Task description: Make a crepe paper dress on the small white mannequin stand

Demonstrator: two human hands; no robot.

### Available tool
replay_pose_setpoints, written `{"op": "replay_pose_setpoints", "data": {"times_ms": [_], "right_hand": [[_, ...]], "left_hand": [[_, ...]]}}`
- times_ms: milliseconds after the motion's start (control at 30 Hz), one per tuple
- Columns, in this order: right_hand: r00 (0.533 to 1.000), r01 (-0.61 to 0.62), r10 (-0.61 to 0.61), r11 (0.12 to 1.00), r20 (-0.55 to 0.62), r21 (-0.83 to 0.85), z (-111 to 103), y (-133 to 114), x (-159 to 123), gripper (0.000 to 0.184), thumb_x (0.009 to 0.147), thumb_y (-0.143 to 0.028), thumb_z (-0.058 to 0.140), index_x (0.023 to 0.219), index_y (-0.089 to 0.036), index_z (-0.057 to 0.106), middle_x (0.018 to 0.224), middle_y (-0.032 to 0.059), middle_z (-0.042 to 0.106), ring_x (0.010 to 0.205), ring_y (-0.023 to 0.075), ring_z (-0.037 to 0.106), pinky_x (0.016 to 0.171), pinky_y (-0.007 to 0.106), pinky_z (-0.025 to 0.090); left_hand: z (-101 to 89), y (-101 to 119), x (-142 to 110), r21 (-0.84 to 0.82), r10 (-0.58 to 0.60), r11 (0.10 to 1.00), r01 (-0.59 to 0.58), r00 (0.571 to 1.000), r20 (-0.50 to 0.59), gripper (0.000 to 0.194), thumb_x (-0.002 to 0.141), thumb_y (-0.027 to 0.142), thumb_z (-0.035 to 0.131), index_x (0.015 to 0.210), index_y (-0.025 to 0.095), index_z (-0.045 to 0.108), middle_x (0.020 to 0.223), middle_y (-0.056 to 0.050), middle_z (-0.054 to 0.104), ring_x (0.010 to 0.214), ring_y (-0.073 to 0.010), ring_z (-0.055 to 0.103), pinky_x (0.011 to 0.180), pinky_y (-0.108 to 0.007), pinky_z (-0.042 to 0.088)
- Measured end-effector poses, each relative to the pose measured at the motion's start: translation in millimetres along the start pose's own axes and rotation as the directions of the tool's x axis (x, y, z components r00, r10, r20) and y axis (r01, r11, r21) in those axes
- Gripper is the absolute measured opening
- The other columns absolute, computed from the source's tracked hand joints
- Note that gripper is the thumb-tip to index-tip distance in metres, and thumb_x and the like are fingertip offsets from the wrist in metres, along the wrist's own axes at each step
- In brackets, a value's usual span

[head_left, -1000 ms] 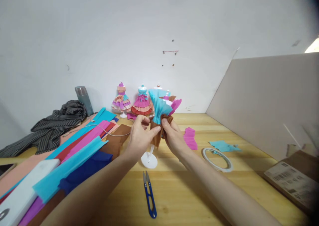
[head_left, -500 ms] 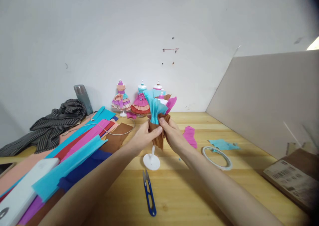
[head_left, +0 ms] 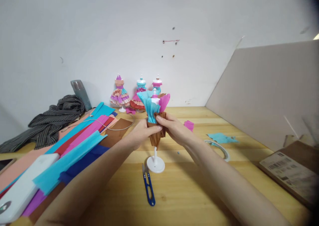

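A small white dress form [head_left: 155, 164] stands in front of me on its round base. Blue crepe paper [head_left: 152, 110] and pink crepe paper [head_left: 164, 101] flare upward around its top, and brown crepe paper [head_left: 156, 139] is wrapped about its middle. My left hand [head_left: 142, 132] is closed on the brown paper from the left, thumb across the front. From the right, my right hand [head_left: 173, 126] pinches the same brown paper near its upper edge. Blue-handled thread snips [head_left: 149, 188] lie just in front of the base, blades toward it.
Several small dressed forms [head_left: 120, 95] stand by the wall. Coloured crepe sheets [head_left: 72, 161], a white power bank [head_left: 27, 189], a striped cloth [head_left: 59, 114] and a flask [head_left: 81, 95] occupy the left. A tape roll [head_left: 220, 150], blue scraps [head_left: 221, 138] and a cardboard box [head_left: 289, 173] lie right.
The dress form's base has shifted slightly right and now stands closer to the snips. Both hands keep hold of the brown paper. The camera view has moved a little.
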State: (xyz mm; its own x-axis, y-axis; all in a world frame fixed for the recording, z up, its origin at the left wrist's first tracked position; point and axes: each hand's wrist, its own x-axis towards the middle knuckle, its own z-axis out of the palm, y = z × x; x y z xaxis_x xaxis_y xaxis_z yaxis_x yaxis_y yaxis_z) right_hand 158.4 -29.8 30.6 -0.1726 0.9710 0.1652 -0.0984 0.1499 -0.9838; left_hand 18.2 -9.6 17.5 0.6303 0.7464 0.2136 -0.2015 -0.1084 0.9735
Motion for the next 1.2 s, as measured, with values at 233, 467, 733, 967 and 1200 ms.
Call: {"op": "replay_pose_setpoints", "data": {"times_ms": [233,467,733,967,1200], "right_hand": [[1.000,0.004,-0.005,1.000,0.025,0.017,-2,-1,0,0.036,0.066,-0.047,0.073,0.084,-0.019,0.059,0.072,-0.0015,0.056,0.066,0.0135,0.051,0.058,0.027,0.038],[0.998,-0.036,0.031,0.996,0.062,0.087,-3,-6,0,0.032,0.062,-0.033,0.076,0.087,-0.018,0.063,0.074,0.0002,0.064,0.070,0.0153,0.057,0.066,0.029,0.044],[0.980,-0.165,0.149,0.979,0.130,0.119,-7,1,2,0.022,0.062,-0.031,0.071,0.079,-0.018,0.068,0.058,0.0008,0.064,0.061,0.0190,0.062,0.061,0.031,0.050],[0.984,-0.139,0.124,0.983,0.126,0.120,-4,9,2,0.032,0.063,-0.040,0.070,0.084,-0.016,0.069,0.071,0.0040,0.069,0.060,0.0164,0.061,0.056,0.026,0.048],[0.988,-0.143,0.137,0.987,0.077,0.074,0,15,0,0.038,0.063,-0.044,0.076,0.083,-0.013,0.069,0.077,0.0057,0.068,0.072,0.0182,0.063,0.067,0.029,0.049]], "left_hand": [[1.5,2,-1,-0.117,-0.122,0.986,0.117,0.992,-0.031,0.029,0.068,0.029,0.072,0.089,0.011,0.063,0.078,-0.007,0.067,0.075,-0.0200,0.062,0.074,-0.036,0.048],[6.4,-2,-3,-0.284,-0.141,0.949,0.137,0.990,0.005,0.037,0.063,0.023,0.074,0.096,0.011,0.062,0.078,-0.007,0.067,0.072,-0.0212,0.064,0.075,-0.040,0.049],[11.7,-9,-5,-0.281,-0.146,0.947,0.153,0.988,0.044,0.030,0.067,0.027,0.070,0.091,0.012,0.060,0.075,-0.005,0.067,0.068,-0.0196,0.065,0.070,-0.036,0.050],[13.3,-14,-7,-0.349,-0.166,0.921,0.176,0.984,0.059,0.028,0.071,0.026,0.069,0.095,0.013,0.061,0.079,-0.006,0.069,0.069,-0.0179,0.066,0.071,-0.033,0.053],[21.2,-28,-7,-0.389,-0.182,0.908,0.155,0.983,-0.033,0.031,0.073,0.019,0.065,0.104,0.017,0.061,0.089,-0.005,0.069,0.076,-0.0207,0.067,0.072,-0.036,0.054]]}}
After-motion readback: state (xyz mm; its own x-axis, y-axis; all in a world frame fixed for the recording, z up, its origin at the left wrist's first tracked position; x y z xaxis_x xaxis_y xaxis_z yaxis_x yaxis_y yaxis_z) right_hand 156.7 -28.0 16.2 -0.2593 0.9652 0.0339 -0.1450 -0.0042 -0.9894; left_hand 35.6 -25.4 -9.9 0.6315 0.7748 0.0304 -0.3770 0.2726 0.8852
